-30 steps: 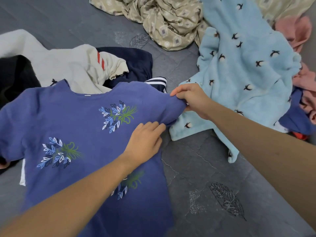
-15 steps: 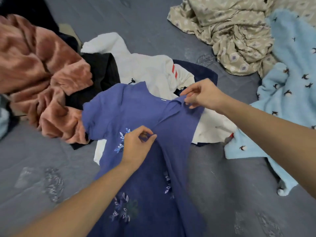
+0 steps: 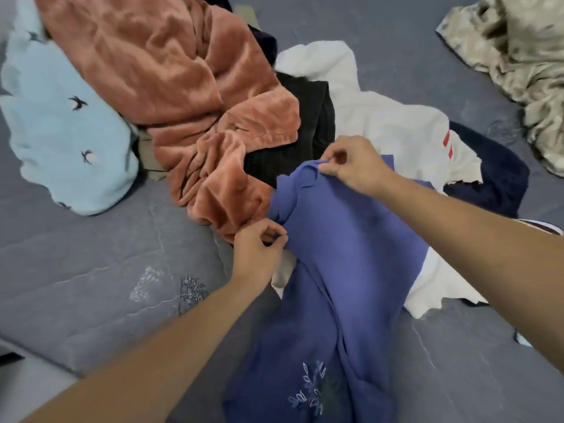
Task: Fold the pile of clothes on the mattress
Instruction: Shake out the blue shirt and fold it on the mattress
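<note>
A blue shirt (image 3: 345,270) with embroidered leaf sprigs lies lengthwise on the grey mattress (image 3: 91,279), folded over on itself. My right hand (image 3: 354,167) pinches its top edge near the collar. My left hand (image 3: 259,253) pinches the shirt's left edge a little lower. Behind the shirt lies the pile: a rust-orange plush garment (image 3: 171,87), a black garment (image 3: 299,141), a cream garment with red stripes (image 3: 393,129) and a navy garment (image 3: 494,178).
A light blue fleece with bird prints (image 3: 64,129) lies at the far left. A beige patterned cloth (image 3: 525,59) is bunched at the top right. The mattress edge drops off at the lower left (image 3: 39,358).
The right sleeve side has been carried over to the left, so the shirt is folded narrower. Both hands moved left with the cloth, and the view swung left, revealing the orange garment.
</note>
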Demonstrator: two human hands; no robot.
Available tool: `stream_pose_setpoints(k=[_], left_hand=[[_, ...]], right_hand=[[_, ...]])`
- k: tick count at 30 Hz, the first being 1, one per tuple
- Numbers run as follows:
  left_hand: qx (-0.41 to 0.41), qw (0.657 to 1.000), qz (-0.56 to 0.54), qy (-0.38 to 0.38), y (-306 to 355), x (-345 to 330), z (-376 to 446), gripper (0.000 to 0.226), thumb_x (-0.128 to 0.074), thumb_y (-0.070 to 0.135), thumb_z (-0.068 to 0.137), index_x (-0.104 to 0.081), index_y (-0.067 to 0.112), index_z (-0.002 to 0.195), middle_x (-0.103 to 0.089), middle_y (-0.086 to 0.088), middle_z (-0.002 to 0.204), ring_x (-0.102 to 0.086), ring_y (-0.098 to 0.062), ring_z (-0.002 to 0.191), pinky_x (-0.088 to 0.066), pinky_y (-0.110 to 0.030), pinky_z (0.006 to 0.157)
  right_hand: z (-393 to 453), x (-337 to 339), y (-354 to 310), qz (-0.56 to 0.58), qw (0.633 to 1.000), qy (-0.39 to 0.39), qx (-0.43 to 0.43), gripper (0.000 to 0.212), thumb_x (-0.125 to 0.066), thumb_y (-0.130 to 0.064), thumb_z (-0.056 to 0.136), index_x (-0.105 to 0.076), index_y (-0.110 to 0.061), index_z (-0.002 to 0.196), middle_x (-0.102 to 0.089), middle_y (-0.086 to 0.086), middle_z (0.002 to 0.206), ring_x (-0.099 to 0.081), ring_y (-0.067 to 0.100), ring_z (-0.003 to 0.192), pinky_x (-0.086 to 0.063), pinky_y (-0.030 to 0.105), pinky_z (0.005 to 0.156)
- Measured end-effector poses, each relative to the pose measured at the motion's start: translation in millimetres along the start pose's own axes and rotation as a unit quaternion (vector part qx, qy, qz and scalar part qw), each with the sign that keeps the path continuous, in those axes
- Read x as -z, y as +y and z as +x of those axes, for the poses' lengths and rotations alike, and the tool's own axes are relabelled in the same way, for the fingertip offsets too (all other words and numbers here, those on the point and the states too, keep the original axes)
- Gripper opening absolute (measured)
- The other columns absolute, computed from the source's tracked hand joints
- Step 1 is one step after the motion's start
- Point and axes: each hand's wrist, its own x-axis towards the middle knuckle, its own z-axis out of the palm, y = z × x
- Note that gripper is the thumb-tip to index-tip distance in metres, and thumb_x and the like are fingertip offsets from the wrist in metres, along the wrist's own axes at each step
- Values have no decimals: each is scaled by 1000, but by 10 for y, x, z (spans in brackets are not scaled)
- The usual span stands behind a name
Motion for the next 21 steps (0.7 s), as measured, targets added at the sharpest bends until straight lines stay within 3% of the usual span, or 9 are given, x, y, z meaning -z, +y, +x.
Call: stream_pose_setpoints(k=[4,7,13,16,21], left_hand=[[14,1000,-17,3,-101,114,-29,24,-78,-2,85,-65,18,88,-70,3,84,-67,-10,79,-56,-24,73],[20,999,-13,29,-100,145,-15,27,-76,0,88,-59,21,90,-66,2,85,-65,-8,81,-52,-19,71],[-6,999,-11,51,-119,140,-150,30,-67,-3,93,-61,23,106,-63,2,87,-62,-15,84,-52,-24,76],[10,998,-28,61,-144,117,-274,26,-64,-2,95,-61,23,100,-65,4,90,-63,-14,83,-50,-20,74],[53,996,-3,76,-271,75,-226,34,-65,-3,94,-57,29,88,-65,3,86,-61,-6,77,-49,-30,72]], right_hand=[[216,-227,-162,-11,999,-25,42,6,-80,-18,90,-76,-16,87,-59,5,90,-57,15,77,-46,28,75],[340,-311,-208,-6,998,-27,48,6,-79,-17,91,-75,-18,86,-59,2,94,-60,19,84,-49,29,79],[336,-328,-284,72,992,-1,100,10,-67,-12,96,-70,-17,87,-66,-10,82,-61,6,78,-47,23,77],[218,-345,-252,64,989,4,132,10,-64,-13,98,-69,-17,90,-68,-9,85,-64,11,83,-51,26,78],[187,-466,-49,-14,993,-27,110,9,-69,-30,97,-67,-21,93,-66,-10,85,-60,11,80,-51,42,76]])
